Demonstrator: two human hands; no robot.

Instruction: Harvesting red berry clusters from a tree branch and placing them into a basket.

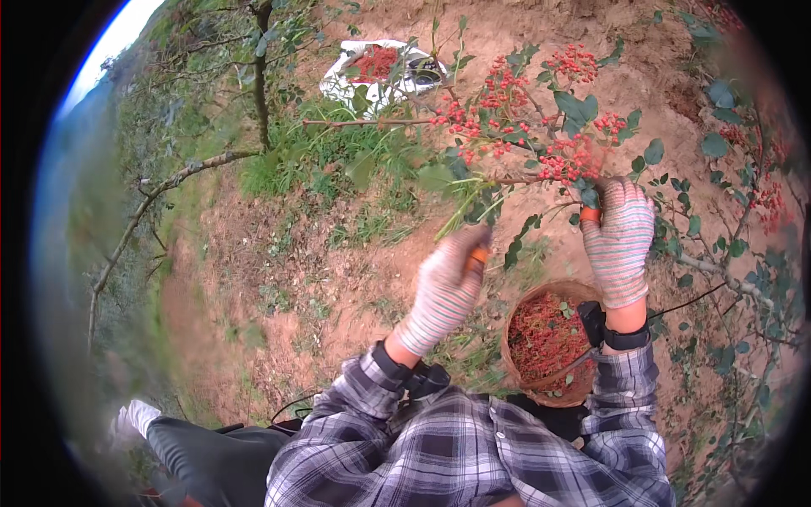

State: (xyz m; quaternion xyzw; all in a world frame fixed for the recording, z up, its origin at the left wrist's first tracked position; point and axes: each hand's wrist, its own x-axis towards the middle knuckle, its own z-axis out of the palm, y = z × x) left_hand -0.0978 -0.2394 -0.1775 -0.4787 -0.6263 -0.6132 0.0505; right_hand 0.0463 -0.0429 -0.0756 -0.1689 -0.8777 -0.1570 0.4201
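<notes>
My left hand (447, 288), in a striped knit glove with an orange thumb cover, is curled just below the leafy stems of a branch. Motion blurs its fingertips, so whether they pinch a stem cannot be told. My right hand (619, 237), gloved the same way, has thumb and fingers closed about a leafy twig (589, 193) at the lower edge of a red berry cluster (567, 161). More small red berries (504, 89) hang in bunches along this branch. Below the hands stands a round basket (510, 342) filled with picked red berries (548, 336) and a few leaves.
A white sack (339, 89) with red berries and a dark object lies on the dirt slope ahead. Bare, crooked branches (146, 199) reach in at left. Berry-bearing branches (741, 282) crowd the right. Another person's leg (209, 450) shows at lower left.
</notes>
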